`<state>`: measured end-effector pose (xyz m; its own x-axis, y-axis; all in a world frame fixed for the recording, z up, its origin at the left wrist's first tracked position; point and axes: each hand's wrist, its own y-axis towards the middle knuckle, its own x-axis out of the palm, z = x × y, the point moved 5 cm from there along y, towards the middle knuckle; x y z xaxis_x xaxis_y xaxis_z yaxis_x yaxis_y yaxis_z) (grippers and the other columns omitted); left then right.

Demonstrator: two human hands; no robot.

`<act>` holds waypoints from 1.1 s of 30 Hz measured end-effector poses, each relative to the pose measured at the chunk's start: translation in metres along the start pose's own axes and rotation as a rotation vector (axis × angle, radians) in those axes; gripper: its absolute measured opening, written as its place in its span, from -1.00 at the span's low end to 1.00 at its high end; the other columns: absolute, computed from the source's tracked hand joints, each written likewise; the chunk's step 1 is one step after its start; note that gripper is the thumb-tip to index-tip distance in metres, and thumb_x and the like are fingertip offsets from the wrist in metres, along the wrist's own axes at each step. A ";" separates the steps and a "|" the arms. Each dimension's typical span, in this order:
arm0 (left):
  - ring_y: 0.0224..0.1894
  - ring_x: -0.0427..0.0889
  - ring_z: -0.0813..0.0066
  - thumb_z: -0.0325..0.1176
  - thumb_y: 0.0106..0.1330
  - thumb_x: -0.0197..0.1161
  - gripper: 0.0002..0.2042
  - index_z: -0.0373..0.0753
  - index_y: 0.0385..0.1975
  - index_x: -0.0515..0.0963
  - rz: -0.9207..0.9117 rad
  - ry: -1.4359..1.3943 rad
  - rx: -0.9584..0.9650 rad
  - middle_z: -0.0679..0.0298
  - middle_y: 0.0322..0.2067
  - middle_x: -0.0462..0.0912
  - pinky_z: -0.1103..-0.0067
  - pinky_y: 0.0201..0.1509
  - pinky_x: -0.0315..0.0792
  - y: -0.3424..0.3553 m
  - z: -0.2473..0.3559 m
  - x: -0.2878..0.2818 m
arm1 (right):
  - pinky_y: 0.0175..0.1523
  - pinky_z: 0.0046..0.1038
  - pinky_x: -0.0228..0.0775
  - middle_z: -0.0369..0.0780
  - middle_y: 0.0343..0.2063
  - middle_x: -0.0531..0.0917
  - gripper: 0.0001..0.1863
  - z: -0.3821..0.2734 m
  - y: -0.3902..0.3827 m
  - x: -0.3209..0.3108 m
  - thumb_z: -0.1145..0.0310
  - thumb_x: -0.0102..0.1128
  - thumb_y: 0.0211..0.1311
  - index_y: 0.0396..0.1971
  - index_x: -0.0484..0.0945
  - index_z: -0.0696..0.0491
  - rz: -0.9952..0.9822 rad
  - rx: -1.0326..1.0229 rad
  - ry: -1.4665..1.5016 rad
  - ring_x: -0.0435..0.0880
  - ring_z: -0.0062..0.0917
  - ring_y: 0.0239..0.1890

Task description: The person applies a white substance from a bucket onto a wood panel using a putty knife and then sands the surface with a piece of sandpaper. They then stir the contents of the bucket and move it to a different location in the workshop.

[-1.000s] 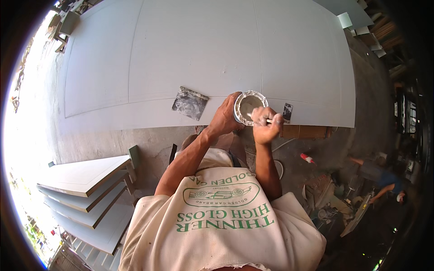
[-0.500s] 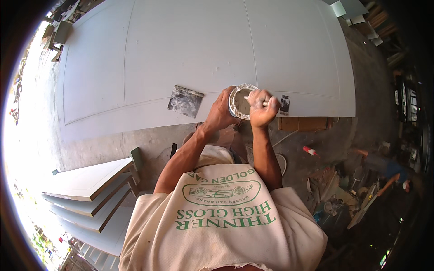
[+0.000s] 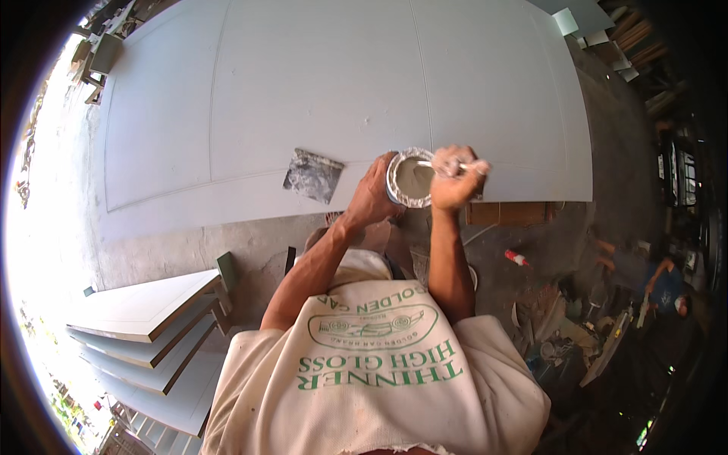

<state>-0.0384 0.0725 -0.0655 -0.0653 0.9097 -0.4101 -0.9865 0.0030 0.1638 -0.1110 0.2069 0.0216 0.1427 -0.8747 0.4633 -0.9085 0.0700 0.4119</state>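
My left hand (image 3: pixel 371 186) grips the side of an open round can (image 3: pixel 408 178) with a crusted white rim and grey paste inside, at the near edge of a large white panel (image 3: pixel 318 68). My right hand (image 3: pixel 457 182), slightly blurred and coated with pale residue, is closed on a thin pale stick (image 3: pixel 427 164) whose end reaches over the can. A square spreader plate (image 3: pixel 313 174), smeared grey and white, lies on the panel left of my left hand.
Panels are stacked on supports (image 3: pixel 144 299) at lower left. A red-and-white bottle (image 3: pixel 516 257) lies on the floor. Scrap pieces (image 3: pixel 557 318) are piled at lower right. Another person (image 3: pixel 663 292) works beyond them. A brown box (image 3: pixel 508 214) sits below the panel's edge.
My right hand has moved up and rightward with the stick, away from the can's middle. My left hand still holds the can. The other person's arm has moved.
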 end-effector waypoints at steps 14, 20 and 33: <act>0.31 0.44 -0.08 -0.24 -0.17 0.72 0.01 -0.27 0.36 0.27 -0.062 -0.040 -0.070 -0.02 0.24 0.46 0.22 0.38 0.39 0.004 0.016 -0.004 | -0.53 -0.54 0.05 -0.37 -0.63 0.26 -0.49 -0.024 0.005 0.010 -0.01 -0.02 0.57 -0.54 0.18 -0.01 0.141 0.219 0.040 0.19 -0.66 -0.62; 0.30 0.46 -0.06 -0.25 -0.18 0.72 0.00 -0.27 0.35 0.28 -0.084 -0.088 -0.153 0.00 0.23 0.46 0.25 0.36 0.42 0.008 0.015 -0.005 | -0.57 -0.56 0.07 -0.40 -0.68 0.27 -0.47 -0.017 0.004 0.016 -0.08 -0.07 0.60 -0.55 0.23 -0.04 0.253 0.333 -0.185 0.21 -0.69 -0.66; 0.31 0.44 -0.06 -0.23 -0.17 0.72 0.02 -0.28 0.37 0.26 -0.084 -0.032 -0.057 -0.03 0.24 0.44 0.23 0.38 0.41 0.010 0.015 -0.002 | -0.58 -0.52 0.05 -0.38 -0.70 0.24 -0.42 -0.007 -0.009 0.008 -0.18 -0.10 0.58 -0.55 0.23 -0.04 0.197 0.320 -0.182 0.19 -0.64 -0.69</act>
<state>-0.0463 0.0767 -0.0493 0.0218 0.9199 -0.3917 -0.9953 0.0571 0.0787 -0.0992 0.2024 0.0277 -0.0915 -0.9319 0.3509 -0.9919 0.1166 0.0510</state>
